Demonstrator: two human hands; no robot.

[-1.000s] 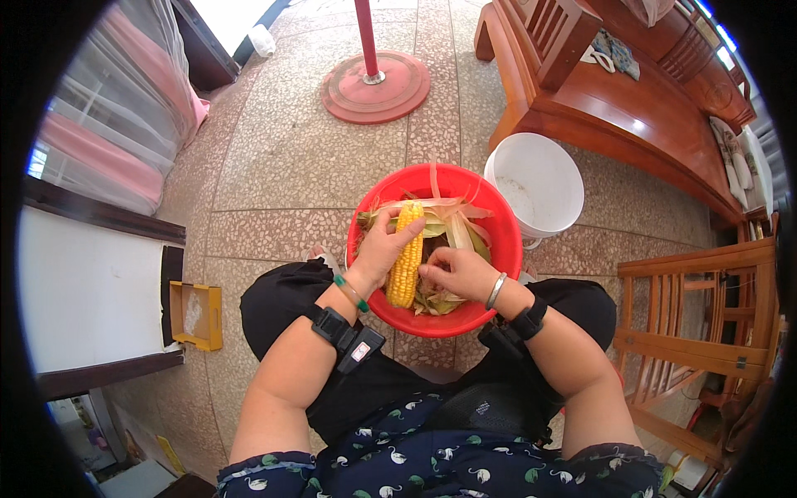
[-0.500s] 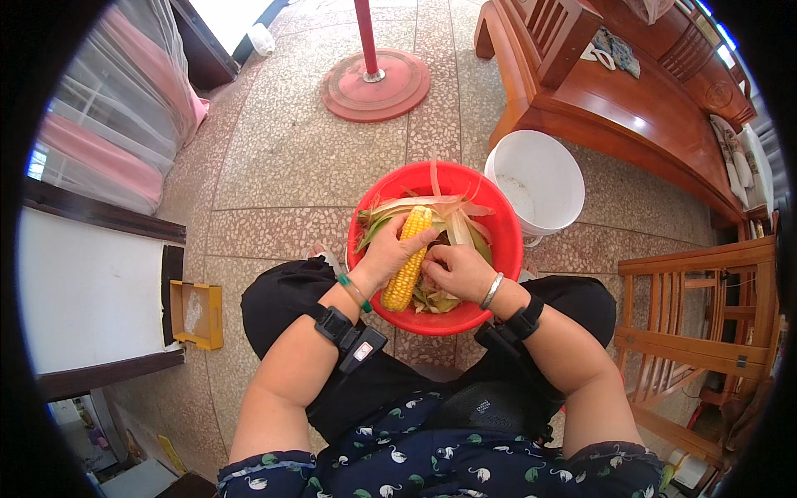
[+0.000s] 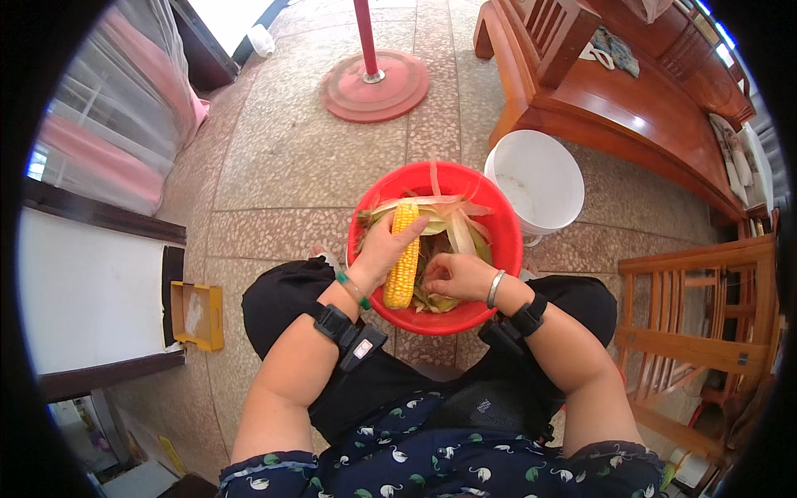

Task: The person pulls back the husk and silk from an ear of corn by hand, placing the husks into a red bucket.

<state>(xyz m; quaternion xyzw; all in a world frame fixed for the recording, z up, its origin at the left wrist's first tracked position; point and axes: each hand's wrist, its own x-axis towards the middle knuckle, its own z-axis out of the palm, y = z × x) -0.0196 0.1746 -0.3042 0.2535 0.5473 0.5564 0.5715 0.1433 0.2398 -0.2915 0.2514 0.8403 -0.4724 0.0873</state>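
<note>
My left hand (image 3: 380, 247) is wrapped round a bare yellow ear of corn (image 3: 403, 257), its thumb across the front of the kernels. The ear stands nearly lengthwise in the view, over the left part of a red tub (image 3: 501, 207). Right of the ear, my right hand (image 3: 462, 276) is closed, thumb and fingertips pinched together a little apart from the kernels. Whatever is in that pinch is too small to make out. Pale and green corn husks (image 3: 459, 232) lie in the tub beneath both hands, some strips reaching up to its far rim.
A white bucket (image 3: 550, 178) stands against the tub's far right side. Beyond it is a wooden bench (image 3: 614, 124), and a wooden chair (image 3: 697, 339) is at the right. A round red pole base (image 3: 349, 87) rests on the floor ahead. A yellow box (image 3: 217, 317) sits at the left.
The ear has turned more upright and shifted slightly left in my left hand. My right hand has drawn away from the kernels, a little down and to the right.
</note>
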